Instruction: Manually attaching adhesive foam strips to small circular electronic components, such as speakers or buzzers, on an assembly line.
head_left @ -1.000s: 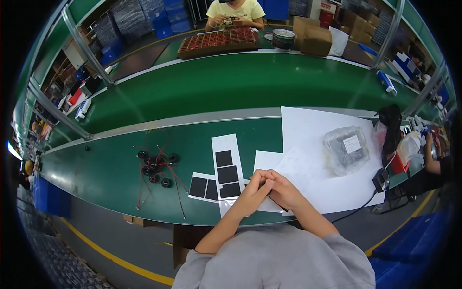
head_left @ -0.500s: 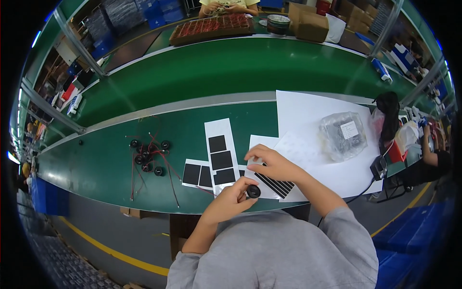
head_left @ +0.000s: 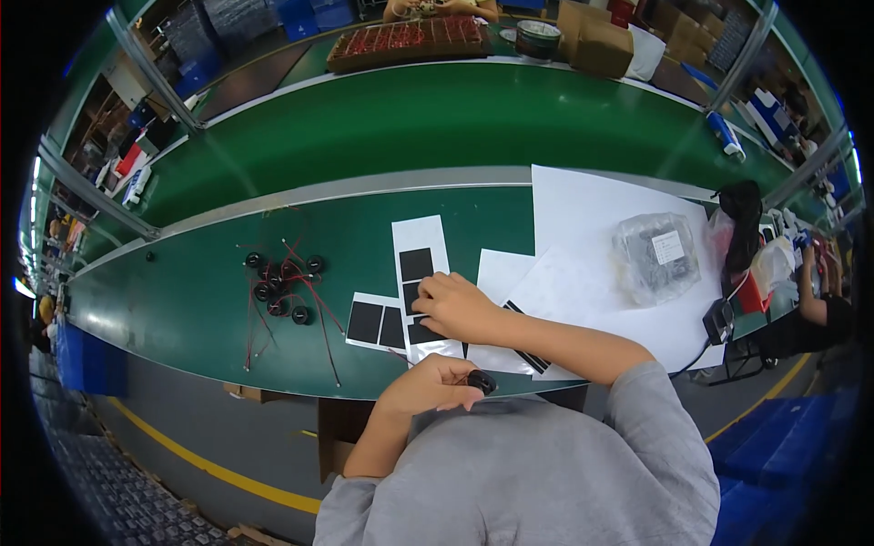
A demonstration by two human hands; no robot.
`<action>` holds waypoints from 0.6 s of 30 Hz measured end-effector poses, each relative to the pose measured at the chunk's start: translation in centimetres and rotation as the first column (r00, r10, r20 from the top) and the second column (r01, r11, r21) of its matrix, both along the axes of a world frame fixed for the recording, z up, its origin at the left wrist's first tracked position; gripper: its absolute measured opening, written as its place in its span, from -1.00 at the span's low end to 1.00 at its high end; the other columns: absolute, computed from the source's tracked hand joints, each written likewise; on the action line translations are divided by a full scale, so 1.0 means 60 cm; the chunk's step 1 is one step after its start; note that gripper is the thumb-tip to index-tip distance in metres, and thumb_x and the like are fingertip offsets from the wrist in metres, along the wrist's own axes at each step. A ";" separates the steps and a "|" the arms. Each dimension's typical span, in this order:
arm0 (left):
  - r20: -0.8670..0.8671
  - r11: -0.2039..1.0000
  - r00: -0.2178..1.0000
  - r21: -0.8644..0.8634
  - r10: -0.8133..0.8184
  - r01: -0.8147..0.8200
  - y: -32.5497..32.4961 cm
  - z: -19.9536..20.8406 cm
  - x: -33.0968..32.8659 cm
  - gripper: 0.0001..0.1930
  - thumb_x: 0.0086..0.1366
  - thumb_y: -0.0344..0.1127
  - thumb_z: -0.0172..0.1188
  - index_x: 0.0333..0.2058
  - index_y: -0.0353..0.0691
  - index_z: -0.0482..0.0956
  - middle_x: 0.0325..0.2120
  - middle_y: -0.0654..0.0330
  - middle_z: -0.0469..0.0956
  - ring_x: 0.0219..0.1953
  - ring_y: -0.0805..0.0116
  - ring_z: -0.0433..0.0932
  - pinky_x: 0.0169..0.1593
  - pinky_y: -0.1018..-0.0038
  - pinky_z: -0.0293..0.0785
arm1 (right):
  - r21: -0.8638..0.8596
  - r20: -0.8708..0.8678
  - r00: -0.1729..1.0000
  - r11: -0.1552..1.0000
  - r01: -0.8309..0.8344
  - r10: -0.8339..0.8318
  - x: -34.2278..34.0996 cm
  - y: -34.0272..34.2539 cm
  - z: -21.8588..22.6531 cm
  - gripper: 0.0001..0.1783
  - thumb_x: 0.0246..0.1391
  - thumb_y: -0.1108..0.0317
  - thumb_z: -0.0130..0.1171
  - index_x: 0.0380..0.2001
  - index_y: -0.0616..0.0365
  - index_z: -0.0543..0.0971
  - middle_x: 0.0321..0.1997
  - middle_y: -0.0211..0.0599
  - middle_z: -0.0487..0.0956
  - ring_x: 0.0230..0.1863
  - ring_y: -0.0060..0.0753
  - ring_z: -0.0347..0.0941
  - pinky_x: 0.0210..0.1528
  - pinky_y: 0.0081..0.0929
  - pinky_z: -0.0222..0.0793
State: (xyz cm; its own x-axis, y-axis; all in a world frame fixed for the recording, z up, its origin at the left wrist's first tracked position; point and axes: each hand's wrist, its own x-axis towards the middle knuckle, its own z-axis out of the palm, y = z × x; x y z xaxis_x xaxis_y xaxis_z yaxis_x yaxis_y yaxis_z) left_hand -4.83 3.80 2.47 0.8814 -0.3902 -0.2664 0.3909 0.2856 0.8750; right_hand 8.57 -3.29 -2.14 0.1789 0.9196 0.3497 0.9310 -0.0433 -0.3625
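I view a green worktable [head_left: 182, 314] before a green belt [head_left: 410, 118], cartons [head_left: 603, 48] beyond. Left hand [head_left: 433, 386]: closed around a black round part [head_left: 483, 382], by the table's near edge. Right hand [head_left: 460, 309]: fingers curled over a patch sheet [head_left: 415, 264]; its hold I cannot tell.

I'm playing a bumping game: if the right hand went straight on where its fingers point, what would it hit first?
The right hand would probably meet the white strip with black patches first: it already covers part of that strip. Depth is unclear, so they may be touching.
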 end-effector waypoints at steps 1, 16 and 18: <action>0.004 1.000 1.000 -0.013 0.009 -0.009 -0.001 0.010 0.002 -0.76 0.07 -0.47 0.08 -0.27 -0.48 0.44 -0.73 0.30 0.38 -0.76 0.71 0.17 -0.64 0.76 0.07 | 0.015 0.028 0.998 0.998 -0.054 0.054 -0.001 0.002 -0.003 -0.84 -0.31 0.35 0.16 -0.52 0.08 0.52 -0.40 -0.37 0.37 -0.29 -0.36 0.28 -0.29 -0.45 0.18; 0.047 0.772 0.968 -0.613 0.248 -0.169 0.009 -0.015 -0.008 -0.43 -0.04 -0.28 0.26 -0.12 -0.37 0.16 -0.63 0.23 0.23 -0.72 0.55 0.17 -0.61 0.68 0.09 | -0.133 -0.046 0.980 0.971 -0.199 0.194 0.009 0.031 -0.019 -0.81 -0.29 0.30 0.07 -0.51 0.13 0.46 -0.42 -0.28 0.37 -0.32 -0.22 0.31 -0.37 -0.40 0.30; 0.041 0.691 0.974 -0.711 0.223 -0.129 0.024 -0.025 -0.003 -0.52 0.09 -0.22 0.12 -0.12 -0.37 0.17 -0.67 0.17 0.23 -0.83 0.61 0.08 -0.74 0.69 0.02 | -0.168 -0.084 0.972 0.958 -0.231 0.220 0.018 0.030 -0.011 -0.78 -0.29 0.28 0.09 -0.48 0.13 0.45 -0.40 -0.27 0.37 -0.32 -0.22 0.30 -0.39 -0.40 0.30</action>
